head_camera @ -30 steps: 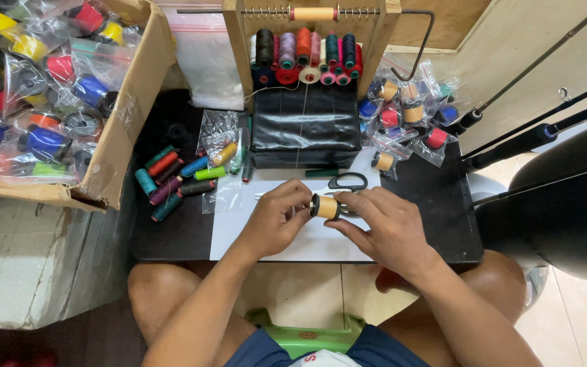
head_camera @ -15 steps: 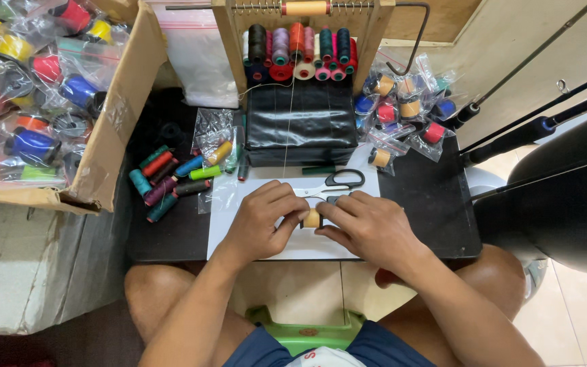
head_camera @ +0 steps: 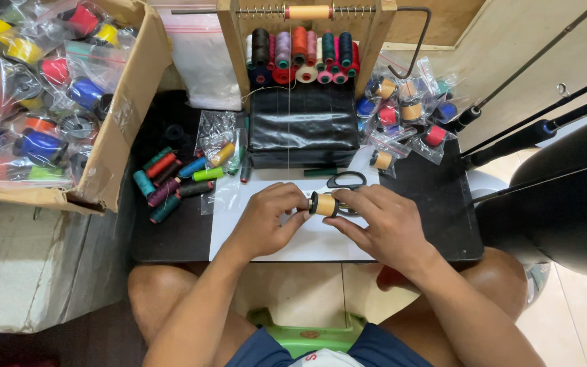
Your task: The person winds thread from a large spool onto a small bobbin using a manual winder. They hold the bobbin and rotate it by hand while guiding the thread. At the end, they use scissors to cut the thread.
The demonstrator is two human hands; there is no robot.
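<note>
Hands closing in tighter on the little tan spool, everything else on the tabletop parked where it was.

Cardboard box (head_camera: 120, 115) of bagged bobbins on the left, wooden thread rack (head_camera: 304, 41) up top and black folded pouch (head_camera: 300, 126) look unmoved; they only sit differently in view because the head camera dipped a bit. The tabletop (head_camera: 436, 197) carries a white sheet (head_camera: 239, 231), and both hands work over it. Compared with a second ago the left hand (head_camera: 263, 221) has curled in more, fingertips pinching one end of the tan spool (head_camera: 323, 204), while the right hand (head_camera: 382, 224) grips the other end, fingers bent round it. The spool is held just in front of the scissors (head_camera: 346, 181). Looks like a turn-and-grip adjustment, not a put-down.
</note>
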